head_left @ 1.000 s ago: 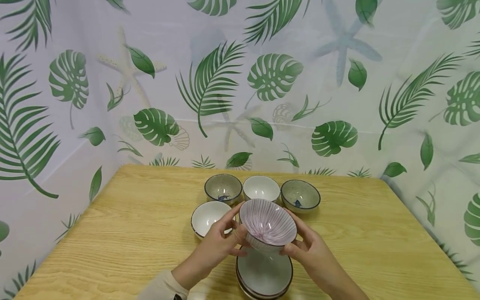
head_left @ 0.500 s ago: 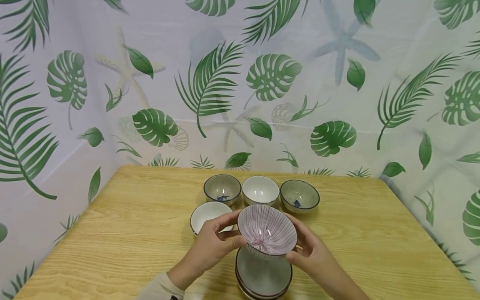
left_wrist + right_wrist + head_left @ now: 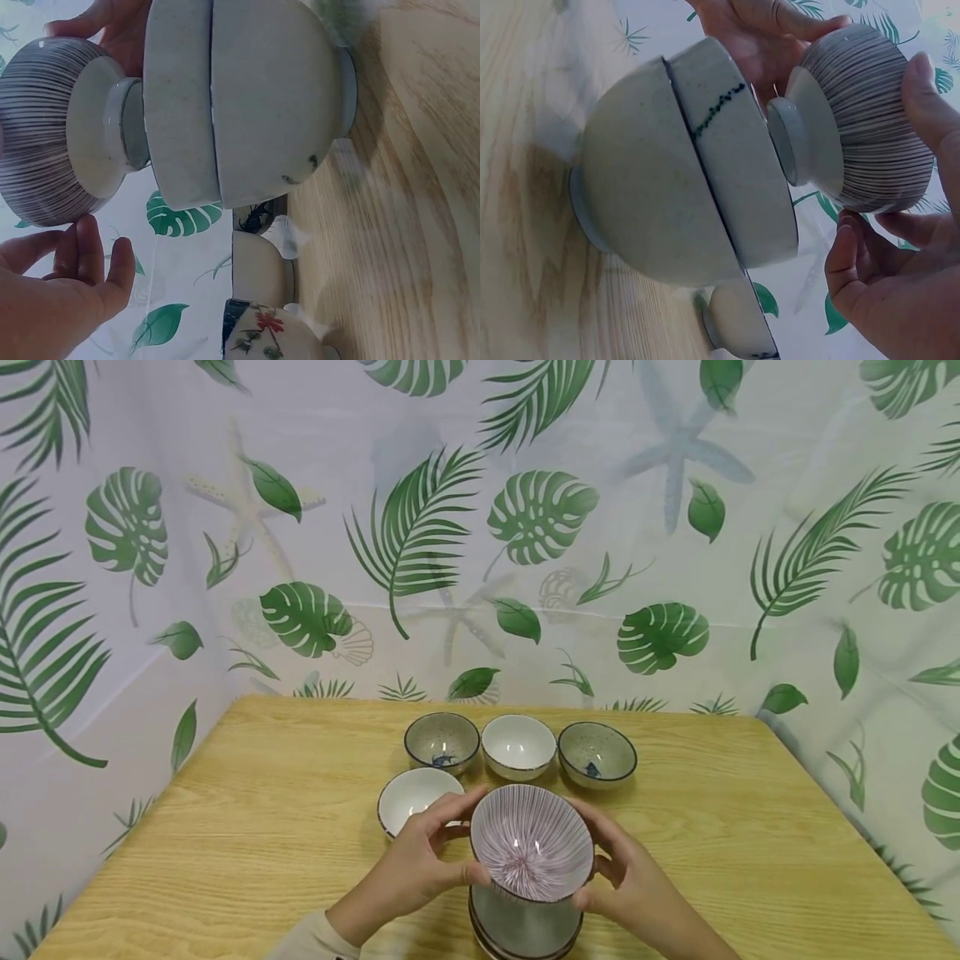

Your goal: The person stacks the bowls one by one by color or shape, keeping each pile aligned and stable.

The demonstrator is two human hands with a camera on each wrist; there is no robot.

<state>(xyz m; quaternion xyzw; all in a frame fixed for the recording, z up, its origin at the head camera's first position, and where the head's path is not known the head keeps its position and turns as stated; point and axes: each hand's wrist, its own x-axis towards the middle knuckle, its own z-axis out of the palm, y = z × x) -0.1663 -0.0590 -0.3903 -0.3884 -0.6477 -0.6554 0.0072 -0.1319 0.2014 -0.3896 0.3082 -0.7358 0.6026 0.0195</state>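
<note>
Both hands hold a bowl with fine purple-grey stripes (image 3: 532, 843) by its sides, tilted toward the head camera. My left hand (image 3: 423, 860) grips its left side, thumb near the front rim; my right hand (image 3: 633, 881) grips the opposite side. Directly below stands a stack of two larger pale bowls (image 3: 525, 927) with dark rims. In the left wrist view, the striped bowl's foot (image 3: 133, 124) is at the stack's rim, partly hidden behind it. Seen from the right wrist, the foot (image 3: 787, 142) is close to that rim; whether they touch, I cannot tell.
Behind the hands stand a speckled grey bowl (image 3: 442, 742), a white bowl (image 3: 519, 746) and another grey bowl (image 3: 597, 753) in a row. Another white bowl (image 3: 416, 793) sits by my left hand. A leaf-print cloth (image 3: 480, 552) hangs behind the wooden table (image 3: 262, 827).
The striped bowl has come down and toward the person, over the stack, with both hands still round it. The other bowls stay in place; the head view has shifted slightly.
</note>
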